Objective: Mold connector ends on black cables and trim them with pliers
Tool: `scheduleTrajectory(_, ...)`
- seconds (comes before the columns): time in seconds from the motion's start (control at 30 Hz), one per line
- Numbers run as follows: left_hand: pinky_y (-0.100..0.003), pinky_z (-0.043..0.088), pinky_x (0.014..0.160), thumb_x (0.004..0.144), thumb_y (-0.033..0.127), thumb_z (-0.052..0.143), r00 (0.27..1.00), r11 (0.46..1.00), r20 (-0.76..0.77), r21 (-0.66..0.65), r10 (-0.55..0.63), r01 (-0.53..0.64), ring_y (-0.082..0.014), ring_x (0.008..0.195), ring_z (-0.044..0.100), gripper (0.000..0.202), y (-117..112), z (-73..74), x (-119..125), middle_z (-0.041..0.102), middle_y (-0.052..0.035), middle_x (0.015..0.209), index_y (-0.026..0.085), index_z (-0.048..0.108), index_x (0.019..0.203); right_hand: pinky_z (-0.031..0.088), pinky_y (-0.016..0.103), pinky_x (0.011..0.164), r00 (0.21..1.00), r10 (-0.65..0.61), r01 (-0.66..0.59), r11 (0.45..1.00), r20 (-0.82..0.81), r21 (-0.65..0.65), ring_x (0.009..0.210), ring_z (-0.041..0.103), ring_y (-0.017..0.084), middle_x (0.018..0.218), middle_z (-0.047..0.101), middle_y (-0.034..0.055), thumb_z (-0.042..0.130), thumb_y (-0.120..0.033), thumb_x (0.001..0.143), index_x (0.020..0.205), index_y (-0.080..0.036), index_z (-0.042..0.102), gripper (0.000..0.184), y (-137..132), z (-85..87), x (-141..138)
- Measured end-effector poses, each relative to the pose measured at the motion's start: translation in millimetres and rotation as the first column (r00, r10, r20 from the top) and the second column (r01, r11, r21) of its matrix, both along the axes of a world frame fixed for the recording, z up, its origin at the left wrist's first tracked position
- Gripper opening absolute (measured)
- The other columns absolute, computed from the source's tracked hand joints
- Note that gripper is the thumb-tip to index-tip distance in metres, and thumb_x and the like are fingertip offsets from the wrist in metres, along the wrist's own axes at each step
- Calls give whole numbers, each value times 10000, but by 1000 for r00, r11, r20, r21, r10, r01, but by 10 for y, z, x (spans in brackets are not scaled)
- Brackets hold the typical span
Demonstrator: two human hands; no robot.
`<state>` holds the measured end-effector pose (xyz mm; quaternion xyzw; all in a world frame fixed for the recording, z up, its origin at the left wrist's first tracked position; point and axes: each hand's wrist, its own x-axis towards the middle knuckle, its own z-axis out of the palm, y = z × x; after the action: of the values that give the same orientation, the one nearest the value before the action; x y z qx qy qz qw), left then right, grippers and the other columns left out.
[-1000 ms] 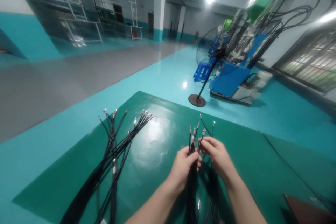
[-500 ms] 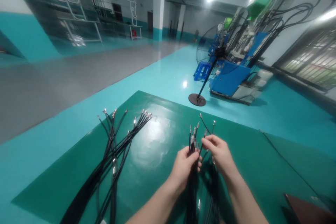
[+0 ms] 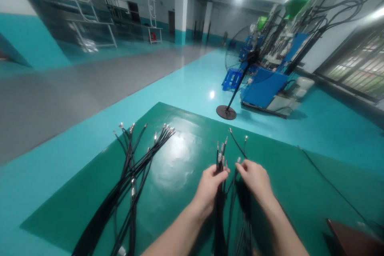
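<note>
Head cam, wide view, looks fwd & down from wearer's ht: L hand (image 3: 208, 188) & R hand (image 3: 257, 177) close, green tabletop (image 3: 180, 196) under, floor (image 3: 186, 84) beyond.

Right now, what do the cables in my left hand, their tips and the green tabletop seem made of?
Cables: matte black, probably rubber or plastic jackets, from the even colour. Tips: likely metal, given their silvery glints. Green tabletop: glossy, perhaps vinyl or rubber, since it mirrors light.
</note>
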<state>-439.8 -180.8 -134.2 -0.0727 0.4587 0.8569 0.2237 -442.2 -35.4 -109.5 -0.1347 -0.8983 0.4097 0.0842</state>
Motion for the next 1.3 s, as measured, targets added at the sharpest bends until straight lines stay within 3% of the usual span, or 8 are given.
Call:
scheduleTrajectory(0.1,-205,390,506,564,236,716,998,998,64,63,-23,19,-78,509,499,247,-6,19,-11,591,-8,660,108,642,762,311,258,490,988,136,-132,990,77,-57,467,405,120,462,448,-10,556,-405,699,482,-194,508,306,-63,-16,127)
scheduleTrajectory(0.23,-248,401,408,577,271,691,996,990,71,133,-58,49,-120,397,499,271,-5,-14,-15,550,14,543,122,591,780,372,237,488,884,444,-350,838,149,-418,500,481,111,585,544,-8,530,-448,739,751,-168,605,290,-270,-21,263)
scheduleTrajectory(0.37,-241,386,391,609,306,669,993,989,53,108,-103,96,-120,378,493,307,-9,-51,-21,549,9,535,119,583,837,347,223,437,932,339,-228,825,129,-517,450,484,104,531,528,-16,578,-484,692,685,-152,578,332,-342,-67,288)
scheduleTrajectory(0.7,-178,296,450,644,284,626,999,999,24,-13,-44,44,-55,500,431,226,-57,-33,-64,519,19,646,131,632,811,282,226,375,993,70,-39,954,94,-298,341,368,92,392,404,-65,573,-485,671,552,-214,395,346,-192,-119,313)
scheduleTrajectory(0.83,-182,289,447,621,250,617,997,998,44,-18,-67,68,-56,495,423,220,-50,-26,-70,540,17,668,140,616,812,303,236,437,994,64,-62,998,90,-24,406,402,111,430,427,-42,503,-457,710,533,-221,371,322,-146,-186,270)
scheduleTrajectory(1.0,-188,303,466,586,231,648,997,996,31,-31,-77,78,-61,495,436,220,-32,-45,-68,544,13,636,124,612,775,225,263,481,996,12,-28,982,85,188,441,342,119,421,402,-14,532,-423,702,428,-209,368,385,-139,-159,241)
scheduleTrajectory(1.17,-204,345,523,585,226,674,998,998,-17,-6,-61,61,-86,542,485,176,-20,-107,-74,570,-5,636,120,607,709,326,249,520,983,182,-182,982,-5,-40,534,460,130,553,527,6,468,-439,775,592,-190,550,320,-260,-42,171)
scheduleTrajectory(1.3,-213,367,566,599,206,673,998,998,-58,-41,-40,38,-106,591,515,159,-7,-167,-85,601,-27,663,115,625,720,390,244,480,983,185,-176,948,9,-265,574,524,139,791,622,49,544,-404,710,964,-161,611,359,-284,-53,71)
